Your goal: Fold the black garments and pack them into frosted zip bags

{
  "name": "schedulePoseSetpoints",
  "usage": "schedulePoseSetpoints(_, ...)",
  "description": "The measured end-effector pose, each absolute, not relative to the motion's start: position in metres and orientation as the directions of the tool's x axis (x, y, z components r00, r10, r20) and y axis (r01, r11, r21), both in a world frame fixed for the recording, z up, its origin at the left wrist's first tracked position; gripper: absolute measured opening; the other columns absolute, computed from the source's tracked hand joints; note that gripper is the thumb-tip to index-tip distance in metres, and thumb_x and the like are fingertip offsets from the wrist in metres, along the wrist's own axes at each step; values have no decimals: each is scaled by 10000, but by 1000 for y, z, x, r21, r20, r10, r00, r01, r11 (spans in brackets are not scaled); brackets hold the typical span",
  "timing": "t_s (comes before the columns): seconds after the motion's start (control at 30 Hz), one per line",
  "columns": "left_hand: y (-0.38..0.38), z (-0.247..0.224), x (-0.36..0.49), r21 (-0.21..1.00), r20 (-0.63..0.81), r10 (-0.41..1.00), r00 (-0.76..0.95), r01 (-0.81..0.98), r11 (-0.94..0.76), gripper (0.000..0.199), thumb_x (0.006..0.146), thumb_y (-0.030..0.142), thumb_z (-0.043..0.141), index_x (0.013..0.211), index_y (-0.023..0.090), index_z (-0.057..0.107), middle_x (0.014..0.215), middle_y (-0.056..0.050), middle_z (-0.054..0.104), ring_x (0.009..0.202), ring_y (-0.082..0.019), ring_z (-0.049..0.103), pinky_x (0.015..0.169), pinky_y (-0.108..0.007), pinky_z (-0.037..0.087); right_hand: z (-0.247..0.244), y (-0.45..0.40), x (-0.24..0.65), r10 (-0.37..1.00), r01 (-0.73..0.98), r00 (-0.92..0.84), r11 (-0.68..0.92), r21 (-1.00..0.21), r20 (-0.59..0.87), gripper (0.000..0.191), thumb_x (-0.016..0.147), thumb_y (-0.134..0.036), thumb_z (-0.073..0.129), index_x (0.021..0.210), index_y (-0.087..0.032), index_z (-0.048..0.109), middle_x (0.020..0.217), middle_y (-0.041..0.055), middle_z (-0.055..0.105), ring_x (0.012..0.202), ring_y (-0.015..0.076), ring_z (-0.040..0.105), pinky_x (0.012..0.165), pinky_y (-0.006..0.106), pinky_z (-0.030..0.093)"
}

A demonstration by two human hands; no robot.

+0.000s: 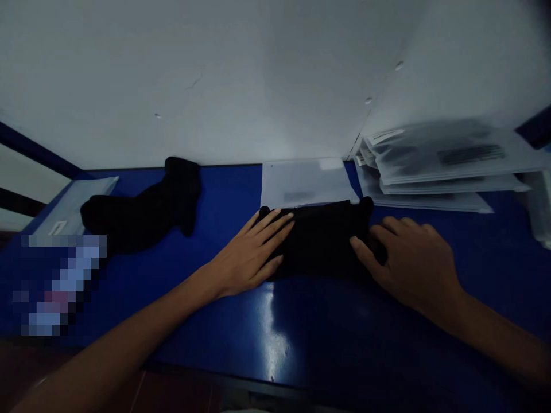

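A folded black cloth [321, 241] lies on the blue table [224, 332], in front of a flat translucent plastic bag [305, 180]. My left hand [253, 252] rests flat on the cloth's left end, its fingers spread and pointing right. At the cloth's right end, my right hand [413, 269] curls its fingers round the edge, with the thumb on top of the fabric. The fingertips of that hand are partly hidden behind the cloth. Farther left lies another bundle of black cloth [146, 212], untouched by either hand.
Several translucent bags [447, 160] are stacked at the back right, dark contents showing in the top one. Another bag [77, 201] lies at the far left, near a pixelated patch. A pale wall [215, 86] rises along the table's back edge.
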State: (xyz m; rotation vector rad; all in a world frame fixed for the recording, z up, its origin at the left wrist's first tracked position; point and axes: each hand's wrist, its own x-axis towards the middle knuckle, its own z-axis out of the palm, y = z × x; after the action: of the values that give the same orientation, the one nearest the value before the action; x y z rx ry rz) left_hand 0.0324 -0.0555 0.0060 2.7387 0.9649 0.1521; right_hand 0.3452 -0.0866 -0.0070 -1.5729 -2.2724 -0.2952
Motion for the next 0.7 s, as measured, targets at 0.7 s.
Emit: schedulePoseSetpoints(0.7, -59, 2, 40, 293, 103, 571, 814, 524, -800, 686, 1057, 499, 464, 1651, 253, 226, 1601, -166, 414, 1515, -362, 350, 1248, -665, 235, 5, -97, 324, 716, 815, -226, 510, -275, 661, 233, 913, -175, 664, 1113, -272, 595, 952, 60, 666, 795, 223, 679, 632, 354, 552)
